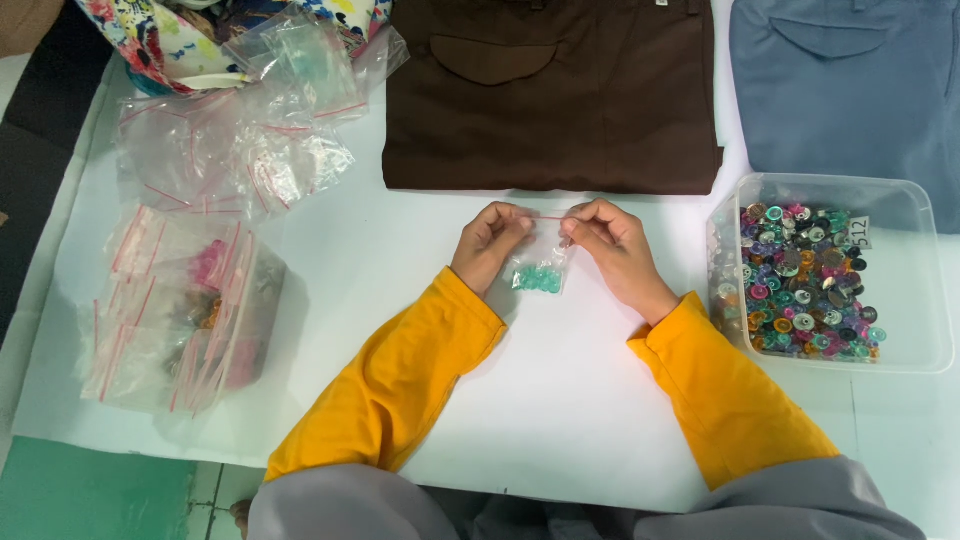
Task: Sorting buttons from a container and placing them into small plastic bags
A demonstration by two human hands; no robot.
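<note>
Two hands' fingers (520, 225) pinch a crinkly clear bag (541, 264) of round green buttons (538, 281).

Counting now: 2 hands are showing, left hand (490, 243) & right hand (612, 240), both pinching 1 small zip bag (540, 262) between them. Inside it approx. 8 green buttons (537, 280) are lying, exact no. is hard to tell. Right of the right hand 1 clear plastic tub (925, 290) is sitting w/ mixed buttons (805, 285), too many to count. Beyond the hands 2 folded garments are lying: 1 brown (552, 95), 1 grey-blue (850, 85). Left of the left hand 2 heaps of zip bags are lying, far heap (235, 150) & near heap (180, 310).
</note>
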